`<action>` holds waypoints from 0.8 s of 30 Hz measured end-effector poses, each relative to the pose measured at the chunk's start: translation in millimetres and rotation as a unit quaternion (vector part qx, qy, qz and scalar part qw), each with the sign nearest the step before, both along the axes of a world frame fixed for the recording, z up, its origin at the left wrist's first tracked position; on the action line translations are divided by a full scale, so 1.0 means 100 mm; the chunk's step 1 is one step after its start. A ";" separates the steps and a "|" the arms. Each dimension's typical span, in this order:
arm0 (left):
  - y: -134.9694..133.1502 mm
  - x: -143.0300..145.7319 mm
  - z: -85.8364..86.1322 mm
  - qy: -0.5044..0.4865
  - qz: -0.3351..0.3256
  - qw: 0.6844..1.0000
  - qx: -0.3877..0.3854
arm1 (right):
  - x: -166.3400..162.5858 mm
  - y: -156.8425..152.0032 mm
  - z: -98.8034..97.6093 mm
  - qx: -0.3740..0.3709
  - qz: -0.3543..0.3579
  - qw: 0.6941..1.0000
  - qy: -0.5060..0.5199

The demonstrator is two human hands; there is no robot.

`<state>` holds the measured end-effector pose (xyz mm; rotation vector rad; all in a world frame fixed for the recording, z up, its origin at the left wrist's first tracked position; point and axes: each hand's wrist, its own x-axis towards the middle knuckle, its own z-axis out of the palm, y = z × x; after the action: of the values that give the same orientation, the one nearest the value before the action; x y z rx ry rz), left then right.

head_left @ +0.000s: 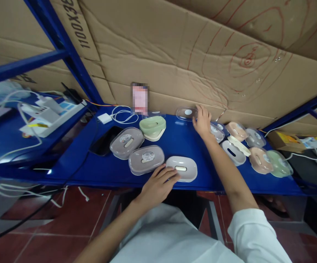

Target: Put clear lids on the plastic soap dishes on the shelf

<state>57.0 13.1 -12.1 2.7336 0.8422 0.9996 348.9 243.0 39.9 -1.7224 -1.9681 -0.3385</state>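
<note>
A pale grey soap dish (190, 173) lies at the front edge of the blue table, a small slot-shaped piece in its middle. My left hand (158, 184) has its fingers curled over the left end of this dish. Farther back, my right hand (202, 120) reaches to a clear plastic lid (184, 114) with a round white label by the cardboard wall. Thumb and fingers close around the lid's right end. Left of the dish are two lidded grey soap boxes, a nearer one (146, 166) and a farther one (122, 149). Behind them stands a green soap dish (153, 126) on a cream one.
Several grey, peach (259, 160) and green (279, 164) soap boxes crowd the table's right side. A dark phone (103, 140), a white charger (104, 118) with its cable and a propped, blurred screen (140, 98) are at left. Blue frame posts flank the table (73, 164).
</note>
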 end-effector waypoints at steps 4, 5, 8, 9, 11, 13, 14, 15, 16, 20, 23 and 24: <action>-0.01 0.00 0.00 -0.015 0.002 1.000 -0.007 | -0.04 0.23 0.02 -0.011 -0.035 0.999 0.034; -0.01 0.00 0.01 -0.017 0.003 1.000 -0.007 | -0.06 0.21 0.01 -0.010 -0.035 0.999 0.038; -0.02 -0.01 0.01 -0.017 0.003 1.000 -0.005 | -0.11 -0.07 -0.08 -0.019 0.006 0.999 0.034; -0.02 -0.01 0.01 -0.017 0.004 1.000 -0.001 | -0.11 -0.22 -0.11 -0.028 0.033 0.999 0.028; -0.02 -0.01 0.00 -0.015 0.006 1.000 0.008 | -0.07 -0.57 -0.18 -0.056 0.097 0.994 0.015; -0.02 0.00 0.00 -0.013 0.008 1.000 0.010 | 0.01 -0.92 -0.24 -0.085 0.149 0.985 0.008; -0.02 0.00 0.00 -0.012 0.007 1.000 0.008 | 0.06 -1.08 -0.26 -0.095 0.167 0.981 0.008; -0.02 0.00 0.00 -0.012 0.006 1.000 0.004 | 0.12 -1.23 -0.27 -0.104 0.181 0.978 0.011; -0.02 0.00 0.00 -0.013 0.005 1.000 0.001 | 0.18 -1.36 -0.28 -0.111 0.194 0.975 0.017; -0.02 0.01 0.01 -0.017 0.006 1.000 0.001 | 0.37 -1.72 -0.33 -0.116 0.194 0.972 0.059; -0.03 0.03 0.01 -0.023 0.019 1.000 0.005 | 0.38 -1.91 -0.35 -0.084 0.144 0.982 0.084; -0.04 0.03 0.00 -0.030 0.031 0.999 0.007 | 0.36 -1.99 -0.35 -0.073 0.131 0.984 0.097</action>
<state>60.3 9.4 -12.3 2.6906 0.9178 1.0965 384.6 44.4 4.6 -1.4915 -2.0821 0.0673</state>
